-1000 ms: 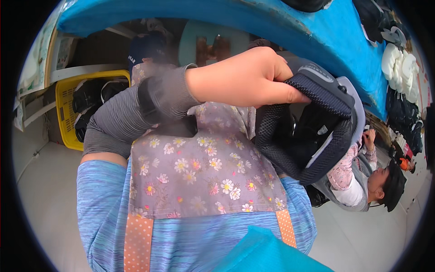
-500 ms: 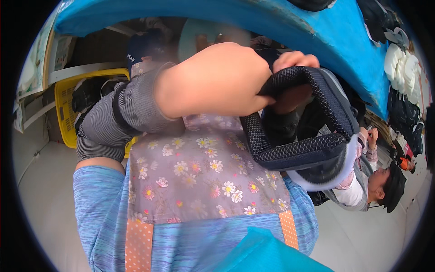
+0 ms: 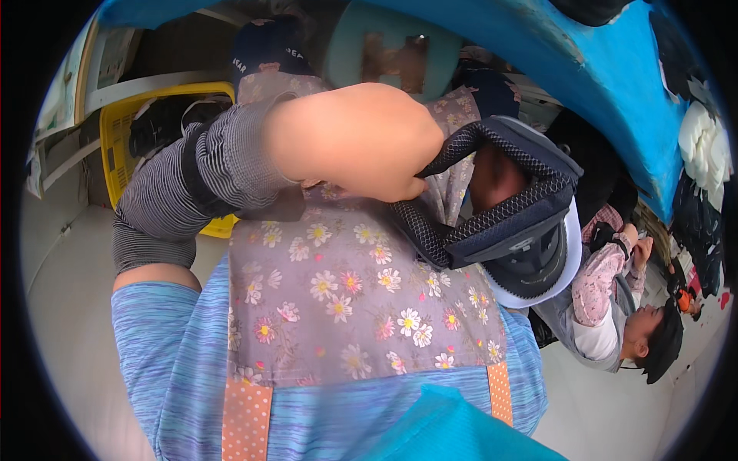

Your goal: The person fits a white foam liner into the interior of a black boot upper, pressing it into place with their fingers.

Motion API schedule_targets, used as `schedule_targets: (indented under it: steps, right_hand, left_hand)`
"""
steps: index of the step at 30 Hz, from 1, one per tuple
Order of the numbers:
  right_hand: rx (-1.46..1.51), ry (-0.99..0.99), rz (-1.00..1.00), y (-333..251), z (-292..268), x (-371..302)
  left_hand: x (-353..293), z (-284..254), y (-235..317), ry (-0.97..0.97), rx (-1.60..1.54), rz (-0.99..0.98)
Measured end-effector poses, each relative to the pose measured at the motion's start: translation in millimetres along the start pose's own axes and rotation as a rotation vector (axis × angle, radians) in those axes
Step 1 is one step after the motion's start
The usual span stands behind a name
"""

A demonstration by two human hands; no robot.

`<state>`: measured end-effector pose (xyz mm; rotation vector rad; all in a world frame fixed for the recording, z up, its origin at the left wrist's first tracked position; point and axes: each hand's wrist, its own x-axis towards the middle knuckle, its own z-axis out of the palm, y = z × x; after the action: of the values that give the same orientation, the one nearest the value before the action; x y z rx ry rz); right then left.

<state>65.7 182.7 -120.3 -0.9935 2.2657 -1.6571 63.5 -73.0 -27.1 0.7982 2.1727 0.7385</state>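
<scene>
A dark navy shoe [image 3: 511, 230] with black mesh lining and a pale sole hangs tilted above my lap, its opening turned toward me. At the near left of that opening, my left hand [image 3: 369, 142] is closed, pinching the padded collar between thumb and bent fingers. Through the opening shows the blurred skin of my right hand [image 3: 497, 180], inside or behind the shoe. The shoe hides its fingers. Below both hands lies my grey flowered apron [image 3: 338, 307].
A yellow plastic basket [image 3: 115, 146] holding dark shoes stands at the left. Behind is a light teal stool [image 3: 350, 54]. Blue sheeting [image 3: 607, 100] covers a bench at the upper right, beside white items [image 3: 703, 150]. A co-worker in a dark cap [image 3: 665, 338] sits at the right.
The shoe has tipped and shifted slightly left, showing more of its toe and sole. My left hand has moved left with the collar. My right fingers, earlier over the far rim, are now hidden.
</scene>
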Motion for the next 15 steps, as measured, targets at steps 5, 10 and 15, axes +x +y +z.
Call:
schedule_targets:
  steps: [5,10,15]
  right_hand:
    - [-0.539,0.023,-0.296,-65.5,2.3,22.8]
    - [-0.218,-0.283,0.056,-62.6,-13.1,18.1]
    - [-0.25,-0.282,0.07,-72.7,-4.1,36.3]
  left_hand:
    - [4.2,2.7,1.7,0.019,-0.006,0.006]
    - [8.9,1.3,-5.6,-0.079,-0.038,-0.057]
    - [9.0,11.4,-8.2,-0.035,-0.125,-0.08]
